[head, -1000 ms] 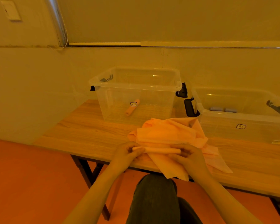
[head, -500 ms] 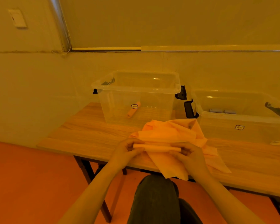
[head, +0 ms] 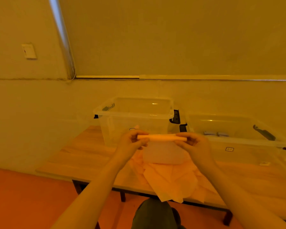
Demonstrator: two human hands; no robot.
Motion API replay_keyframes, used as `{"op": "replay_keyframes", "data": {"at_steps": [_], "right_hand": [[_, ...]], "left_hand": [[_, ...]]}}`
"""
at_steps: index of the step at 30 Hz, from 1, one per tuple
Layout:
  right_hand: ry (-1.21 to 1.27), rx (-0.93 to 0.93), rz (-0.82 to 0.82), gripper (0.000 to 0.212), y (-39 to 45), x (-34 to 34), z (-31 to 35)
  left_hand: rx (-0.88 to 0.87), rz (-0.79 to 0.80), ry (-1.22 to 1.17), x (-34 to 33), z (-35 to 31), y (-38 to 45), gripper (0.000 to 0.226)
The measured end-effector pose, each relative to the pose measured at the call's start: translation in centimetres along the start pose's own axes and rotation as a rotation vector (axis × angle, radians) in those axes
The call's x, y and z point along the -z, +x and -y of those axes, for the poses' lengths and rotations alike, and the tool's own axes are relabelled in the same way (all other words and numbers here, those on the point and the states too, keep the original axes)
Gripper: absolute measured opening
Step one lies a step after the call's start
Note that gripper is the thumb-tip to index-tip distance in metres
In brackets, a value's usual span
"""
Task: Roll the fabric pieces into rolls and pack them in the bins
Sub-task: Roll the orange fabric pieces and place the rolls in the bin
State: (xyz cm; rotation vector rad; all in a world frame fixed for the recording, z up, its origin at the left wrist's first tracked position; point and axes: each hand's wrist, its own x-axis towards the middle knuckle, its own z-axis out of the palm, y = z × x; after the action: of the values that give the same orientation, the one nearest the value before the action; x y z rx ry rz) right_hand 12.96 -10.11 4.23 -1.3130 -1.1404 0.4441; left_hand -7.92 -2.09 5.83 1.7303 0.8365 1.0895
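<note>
Two bare hands are raised above a table, each pinching one end of a fabric roll point(head: 162, 138). The left hand point(head: 132, 142) curls its fingers round the roll's left end; the right hand point(head: 195, 144) grips the right end. The roll lies level between them, with a loose flap hanging below it. Below lies the wooden table point(head: 82, 156), then two clear bins: the left bin point(head: 134, 113) behind the roll and the right bin point(head: 238, 142) beside it. A pile of fabric pieces point(head: 170, 180) drapes over the table's near edge.
</note>
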Motion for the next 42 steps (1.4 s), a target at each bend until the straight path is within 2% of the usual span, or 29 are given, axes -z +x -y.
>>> {"op": "replay_keyframes", "data": {"at_steps": [6,10,15,19,24,31,36,42], "right_hand": [[0.000,-0.001,-0.016,0.019,1.1,1.1,1.8],[-0.010,-0.048,0.036,0.013,-0.1,0.8,-0.5],[-0.003,-0.122,0.116,0.023,-1.5,0.3,-4.3],[-0.010,-0.193,0.109,0.013,-1.3,-0.1,-6.5],[-0.046,-0.199,0.089,0.011,-0.8,-0.1,-8.0],[-0.054,-0.213,0.061,0.012,-0.6,0.6,-8.2],[-0.195,-0.148,0.162,0.027,-0.7,1.1,-7.6],[-0.332,-0.012,0.135,0.018,-0.3,1.6,-7.3]], "left_hand": [[-0.004,0.012,-0.007,-0.2,-1.5,0.7,0.021],[0.056,0.009,-0.018,-0.5,0.8,-0.4,0.023],[0.157,0.003,0.008,-1.3,4.5,-1.5,0.021],[0.188,0.004,0.013,-1.9,6.7,-1.4,0.018],[0.174,-0.007,-0.047,-2.5,8.0,-1.0,0.012],[0.173,0.021,0.008,-2.7,7.8,-0.3,0.021],[0.171,-0.014,0.015,-2.4,7.2,-0.2,0.016],[0.130,0.007,0.057,-2.0,6.6,0.0,0.014]]}}
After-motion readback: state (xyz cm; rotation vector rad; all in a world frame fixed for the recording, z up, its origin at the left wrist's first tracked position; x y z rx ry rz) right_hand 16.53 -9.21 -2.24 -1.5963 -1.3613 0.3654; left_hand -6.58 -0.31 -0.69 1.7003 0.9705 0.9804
